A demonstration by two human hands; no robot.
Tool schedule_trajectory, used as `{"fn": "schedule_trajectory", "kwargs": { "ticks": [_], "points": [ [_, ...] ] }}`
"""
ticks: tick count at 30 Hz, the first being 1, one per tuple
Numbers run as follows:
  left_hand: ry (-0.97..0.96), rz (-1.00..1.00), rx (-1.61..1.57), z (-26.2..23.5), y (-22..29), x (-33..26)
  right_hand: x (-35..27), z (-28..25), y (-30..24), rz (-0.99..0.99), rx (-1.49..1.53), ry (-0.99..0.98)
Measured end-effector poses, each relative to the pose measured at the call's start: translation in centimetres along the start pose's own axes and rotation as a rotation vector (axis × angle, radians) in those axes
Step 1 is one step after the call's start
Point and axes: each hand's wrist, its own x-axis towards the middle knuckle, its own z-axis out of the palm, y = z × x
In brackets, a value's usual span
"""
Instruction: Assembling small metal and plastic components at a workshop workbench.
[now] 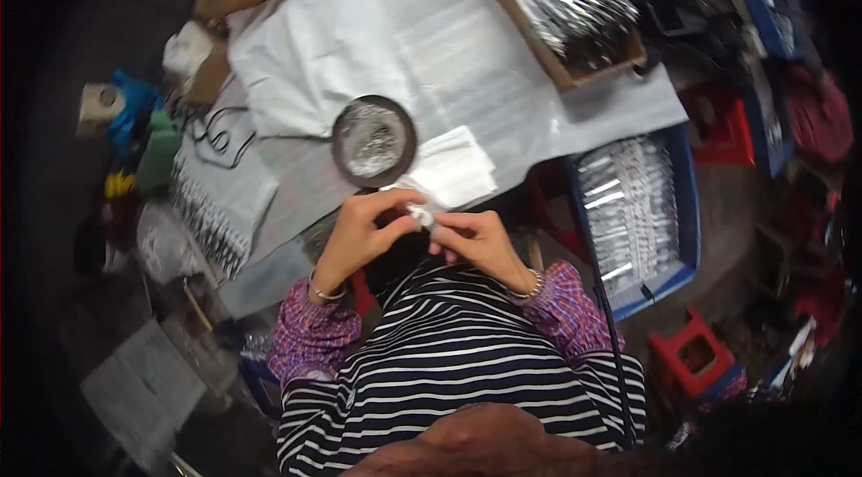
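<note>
My left hand point(364, 230) and my right hand point(476, 239) meet just above my striped shirt, both pinching one small silvery white piece point(420, 216) between the fingertips. Each wrist wears a thin bracelet over a purple checked cuff. Just beyond the hands sits a round dark dish point(373, 141) heaped with small shiny metal bits. A folded white cloth or paper point(453, 172) lies right of the dish, on the white sheet covering the table point(404, 37).
A cardboard box point(575, 14) of shiny silver packets stands at the back right. A blue crate point(637, 212) with rows of silvery packets sits to my right, and a red stool point(687, 356) is low right. Sheets of small dark parts point(215, 198) and cables lie left.
</note>
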Motion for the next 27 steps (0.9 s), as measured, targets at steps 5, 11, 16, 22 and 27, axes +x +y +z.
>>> {"fn": "schedule_trajectory", "kwargs": {
  "ticks": [5, 11, 16, 22, 27],
  "points": [
    [-0.037, 0.282, 0.203, -0.6, 0.2, 0.0, 0.1, -0.6, -0.3, 0.081, 0.018, -0.101],
    [-0.058, 0.331, 0.227, -0.5, -0.2, -0.3, 0.9, -0.1, -2.1, 0.146, -0.037, -0.159],
    [0.027, 0.316, 0.224, -0.1, -0.6, -1.6, 1.2, 0.7, -3.0, 0.283, -0.108, -0.121],
    [-0.277, 0.386, 0.101, 0.8, -2.7, -2.4, 0.1, 0.1, -1.4, 0.379, -0.158, -0.209],
    [-0.094, 0.445, 0.101, 1.6, -2.9, -3.0, -0.1, 0.1, -0.4, 0.368, 0.000, -0.167]
  ]
}}
